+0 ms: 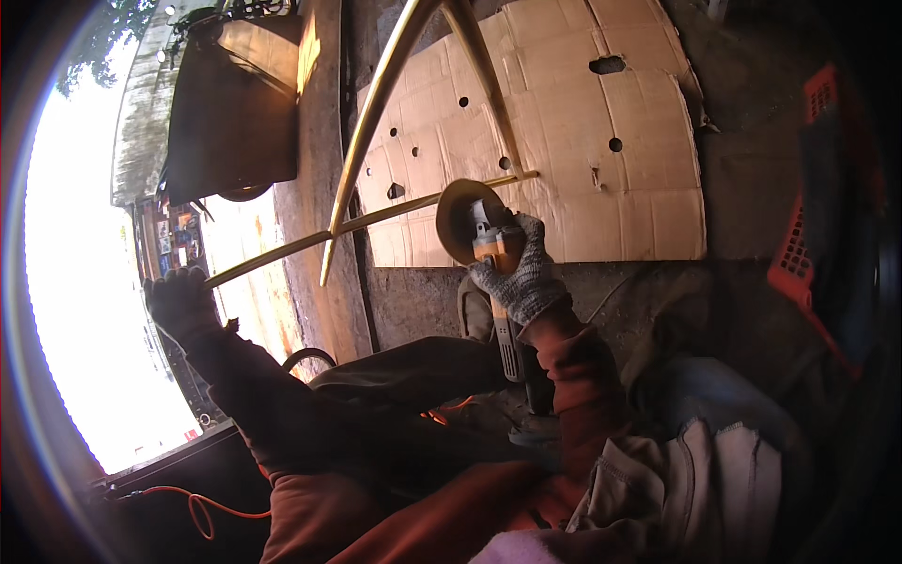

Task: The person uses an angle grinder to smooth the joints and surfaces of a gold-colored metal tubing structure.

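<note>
My right hand (pixel 520 273), in a grey knit glove, grips an orange angle grinder (pixel 495 246) whose round buffing disc (pixel 458 218) touches a thin brass-coloured rod (pixel 395 214). That rod is a crossbar of a gold metal frame (pixel 376 103) with curved legs, slanting from upper right to lower left. My left hand (pixel 178 303), in a dark glove, holds the rod's lower left end. The grinder's body runs down toward my lap.
A flat sheet of brown cardboard (pixel 601 141) with several holes lies on the ground behind the frame. A red plastic crate (pixel 813 254) stands at the right. An orange cable (pixel 202 512) coils at lower left. A dark box (pixel 235 113) sits upper left. Bright daylight fills the left side.
</note>
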Available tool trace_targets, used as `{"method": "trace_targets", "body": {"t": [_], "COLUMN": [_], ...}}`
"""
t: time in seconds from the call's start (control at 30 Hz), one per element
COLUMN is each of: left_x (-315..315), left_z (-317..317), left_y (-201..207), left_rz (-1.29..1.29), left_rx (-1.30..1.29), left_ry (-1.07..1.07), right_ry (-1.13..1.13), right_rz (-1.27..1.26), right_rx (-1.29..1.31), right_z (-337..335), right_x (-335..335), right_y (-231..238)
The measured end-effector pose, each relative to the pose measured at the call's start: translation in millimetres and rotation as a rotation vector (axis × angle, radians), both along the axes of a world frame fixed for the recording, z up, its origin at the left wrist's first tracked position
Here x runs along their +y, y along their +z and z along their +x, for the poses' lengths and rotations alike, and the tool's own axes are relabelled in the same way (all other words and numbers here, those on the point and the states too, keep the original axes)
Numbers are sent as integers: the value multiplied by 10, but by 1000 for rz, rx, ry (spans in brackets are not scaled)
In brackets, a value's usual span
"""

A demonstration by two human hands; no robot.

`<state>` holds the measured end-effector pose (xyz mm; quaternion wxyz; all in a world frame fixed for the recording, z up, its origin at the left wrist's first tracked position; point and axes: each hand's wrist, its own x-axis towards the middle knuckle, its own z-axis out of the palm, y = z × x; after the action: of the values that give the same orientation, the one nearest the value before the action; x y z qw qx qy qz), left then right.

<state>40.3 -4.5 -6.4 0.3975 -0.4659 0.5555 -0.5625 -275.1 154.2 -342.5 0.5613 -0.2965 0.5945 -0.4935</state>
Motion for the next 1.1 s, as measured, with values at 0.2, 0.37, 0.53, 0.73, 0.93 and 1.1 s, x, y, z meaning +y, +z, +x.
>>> {"method": "trace_targets", "body": {"t": [0.2,0.37,0.53,0.73,0.93,1.1], "left_x": [-18,-9,19,80,-30,-58], "left_z": [83,80,34,-89,126,136], "left_y": [-4,-23,-13,94,45,28], "left_rz": [-21,-45,-2,-12,7,2], "left_rx": [0,83,-3,-27,-1,15], "left_ry": [-21,-10,-23,3,-50,-127], "right_ry": [21,50,-45,-26,-17,-112], "right_rz": [-37,-191,16,22,-128,115], "right_rx": [1,11,-23,-44,23,-117], "right_z": [19,154,-5,-55,54,-147], "right_x": [-18,-28,-6,-47,-19,-11], "right_y": [50,485,-85,-54,215,-250]}}
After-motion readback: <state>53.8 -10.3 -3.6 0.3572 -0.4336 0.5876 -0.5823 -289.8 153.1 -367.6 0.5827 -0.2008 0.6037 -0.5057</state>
